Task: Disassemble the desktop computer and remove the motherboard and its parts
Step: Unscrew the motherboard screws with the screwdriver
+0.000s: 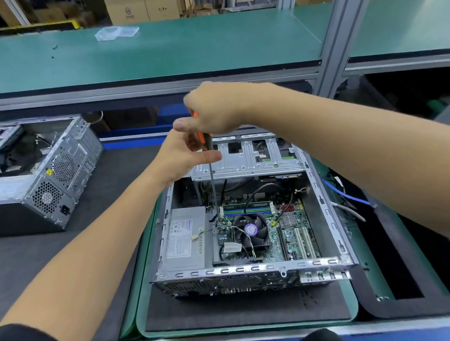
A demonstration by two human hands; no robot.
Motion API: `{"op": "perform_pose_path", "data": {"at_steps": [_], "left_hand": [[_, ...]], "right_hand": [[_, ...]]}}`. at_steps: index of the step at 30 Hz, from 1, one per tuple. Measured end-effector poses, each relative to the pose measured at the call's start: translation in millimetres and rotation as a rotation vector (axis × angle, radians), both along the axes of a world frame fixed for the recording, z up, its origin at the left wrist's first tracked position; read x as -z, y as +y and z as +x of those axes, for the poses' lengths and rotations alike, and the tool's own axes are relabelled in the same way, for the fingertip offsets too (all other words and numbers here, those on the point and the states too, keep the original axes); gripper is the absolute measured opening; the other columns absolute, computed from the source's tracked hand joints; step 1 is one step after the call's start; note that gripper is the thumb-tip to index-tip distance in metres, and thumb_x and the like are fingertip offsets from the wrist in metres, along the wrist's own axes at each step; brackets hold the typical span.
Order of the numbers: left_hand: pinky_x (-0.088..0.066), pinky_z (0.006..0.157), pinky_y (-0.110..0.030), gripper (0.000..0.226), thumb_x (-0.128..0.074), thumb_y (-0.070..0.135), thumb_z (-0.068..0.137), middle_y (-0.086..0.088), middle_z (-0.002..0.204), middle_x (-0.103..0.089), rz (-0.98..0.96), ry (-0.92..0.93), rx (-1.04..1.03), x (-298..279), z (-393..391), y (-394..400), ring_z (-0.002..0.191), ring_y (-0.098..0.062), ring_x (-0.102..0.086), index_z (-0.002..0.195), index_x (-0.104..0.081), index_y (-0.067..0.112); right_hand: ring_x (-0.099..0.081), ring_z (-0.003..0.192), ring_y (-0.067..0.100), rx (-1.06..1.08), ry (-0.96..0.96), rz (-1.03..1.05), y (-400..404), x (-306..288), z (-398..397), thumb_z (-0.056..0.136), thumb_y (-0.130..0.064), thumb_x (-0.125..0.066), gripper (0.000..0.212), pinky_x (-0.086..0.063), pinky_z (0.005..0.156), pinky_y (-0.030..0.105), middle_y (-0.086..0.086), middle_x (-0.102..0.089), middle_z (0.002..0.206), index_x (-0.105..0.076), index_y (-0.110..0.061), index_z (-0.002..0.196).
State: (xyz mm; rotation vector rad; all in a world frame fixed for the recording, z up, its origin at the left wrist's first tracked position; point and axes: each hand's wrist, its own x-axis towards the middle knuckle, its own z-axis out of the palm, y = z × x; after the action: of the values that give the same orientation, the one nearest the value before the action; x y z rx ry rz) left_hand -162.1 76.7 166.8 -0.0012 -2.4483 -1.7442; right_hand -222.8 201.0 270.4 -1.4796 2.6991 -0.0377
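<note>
The open desktop computer case [253, 269] lies on its side on a dark mat [245, 308] set on a green pad [137, 306] on the desk, with its interior facing up. Inside, the motherboard [291, 235] sits in place on the floor of the case. A black CPU cooler fan [251, 230] with a purple hub label is on the board, and memory modules [246, 210] lie just beyond it. A grey power supply [186, 240] occupies the left compartment, beside the board. A metal drive cage [247, 155] spans the far end of the case.

The right hand [213, 109] is clamped round the orange handle of a screwdriver [211, 176], held upright above the case. The left hand [185, 153] pinches the tool lower down, thumb and fingers closed on the black part of the handle where the shaft begins. The shaft runs straight down; its tip reaches the board's far left corner, near the memory modules. Contact with a screw cannot be confirmed.

A second open computer case [35, 174] stands on the desk to the left, well apart. A blue cable [347, 195] lies to the right of the case.
</note>
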Motion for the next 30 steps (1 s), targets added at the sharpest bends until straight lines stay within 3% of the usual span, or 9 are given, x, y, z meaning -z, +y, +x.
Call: {"op": "perform_pose_path", "data": {"at_steps": [3, 7, 10, 14, 17, 20, 22, 25, 30], "left_hand": [[-0.049, 0.087, -0.043, 0.04, -0.084, 0.011, 0.072, -0.024, 0.09, -0.058, -0.051, 0.039, -0.032, 2, 0, 1, 0.083, -0.021, -0.057, 0.104, -0.06, 0.007], [-0.046, 0.092, -0.026, 0.027, -0.06, 0.01, 0.089, 0.009, 0.105, -0.067, 0.041, 0.016, 0.195, -1, 7, 1, 0.106, -0.011, -0.06, 0.113, -0.058, 0.023], [-0.048, 0.089, -0.021, 0.028, -0.047, -0.006, 0.095, 0.005, 0.102, -0.072, 0.0, 0.008, 0.172, -1, 6, 1, 0.104, -0.013, -0.066, 0.107, -0.063, 0.013], [-0.052, 0.085, -0.033, 0.013, -0.066, -0.004, 0.086, -0.008, 0.085, -0.068, -0.047, 0.03, 0.03, -2, 3, 4, 0.084, -0.019, -0.064, 0.093, -0.064, 0.006], [-0.047, 0.075, -0.036, 0.022, -0.081, 0.012, 0.076, -0.011, 0.078, -0.06, -0.137, 0.045, -0.07, -3, -2, 2, 0.07, -0.015, -0.054, 0.087, -0.062, 0.01], [-0.047, 0.078, -0.033, 0.022, -0.078, 0.017, 0.08, -0.01, 0.085, -0.062, -0.102, 0.006, 0.062, -5, -2, -6, 0.077, -0.015, -0.057, 0.098, -0.065, 0.018], [-0.049, 0.093, -0.028, 0.031, -0.067, 0.012, 0.088, -0.01, 0.109, -0.068, 0.027, -0.053, 0.218, -3, 0, -12, 0.102, -0.017, -0.064, 0.118, -0.061, 0.006], [-0.048, 0.096, -0.027, 0.025, -0.053, -0.005, 0.094, -0.007, 0.113, -0.07, 0.051, -0.029, 0.258, 1, 2, -13, 0.112, -0.021, -0.063, 0.115, -0.062, 0.003], [-0.054, 0.086, -0.032, 0.023, -0.068, -0.006, 0.083, -0.005, 0.09, -0.072, 0.035, 0.023, 0.125, 1, 1, -12, 0.09, -0.02, -0.068, 0.099, -0.068, 0.01]], "right_hand": [[-0.061, 0.039, 0.017, 0.024, -0.09, -0.005, 0, 0, -1, 0.098, -0.049, -0.041, 0.046, -0.043, 0.05, 0.029, 0.007, -0.062, 0.061, -0.052, -0.009, 0.078], [-0.07, 0.062, 0.013, -0.074, -0.227, 0.077, 3, -7, -8, 0.095, -0.024, -0.051, 0.008, -0.044, 0.058, 0.027, -0.002, -0.071, 0.07, -0.052, -0.019, 0.088], [-0.072, 0.075, 0.017, -0.123, -0.395, 0.105, 7, -12, -12, 0.089, -0.006, -0.055, 0.012, -0.051, 0.07, 0.03, -0.002, -0.073, 0.07, -0.054, -0.018, 0.087], [-0.068, 0.07, 0.018, -0.031, -0.434, -0.04, 5, -7, -9, 0.091, -0.03, -0.061, 0.022, -0.053, 0.059, 0.028, 0.001, -0.064, 0.085, -0.049, -0.013, 0.099], [-0.067, 0.056, 0.023, 0.031, -0.092, 0.013, 1, -2, -7, 0.095, -0.053, -0.045, 0.045, -0.042, 0.047, 0.028, 0.004, -0.059, 0.067, -0.049, -0.008, 0.094], [-0.068, 0.054, 0.016, -0.022, -0.124, 0.044, 1, -3, -9, 0.095, -0.044, -0.05, 0.03, -0.041, 0.05, 0.027, -0.003, -0.062, 0.063, -0.051, -0.014, 0.088], [-0.069, 0.069, 0.015, -0.069, -0.172, 0.063, 4, -6, -13, 0.092, -0.03, -0.057, 0.012, -0.046, 0.058, 0.029, -0.003, -0.066, 0.077, -0.052, -0.019, 0.094], [-0.067, 0.08, 0.019, -0.118, -0.282, 0.065, 9, -6, -16, 0.085, -0.013, -0.06, 0.012, -0.053, 0.07, 0.034, 0.0, -0.069, 0.082, -0.054, -0.019, 0.093], [-0.068, 0.059, 0.02, 0.002, -0.158, -0.028, 4, -2, -8, 0.092, -0.052, -0.051, 0.04, -0.049, 0.058, 0.03, 0.0, -0.061, 0.07, -0.053, -0.012, 0.091]]}}
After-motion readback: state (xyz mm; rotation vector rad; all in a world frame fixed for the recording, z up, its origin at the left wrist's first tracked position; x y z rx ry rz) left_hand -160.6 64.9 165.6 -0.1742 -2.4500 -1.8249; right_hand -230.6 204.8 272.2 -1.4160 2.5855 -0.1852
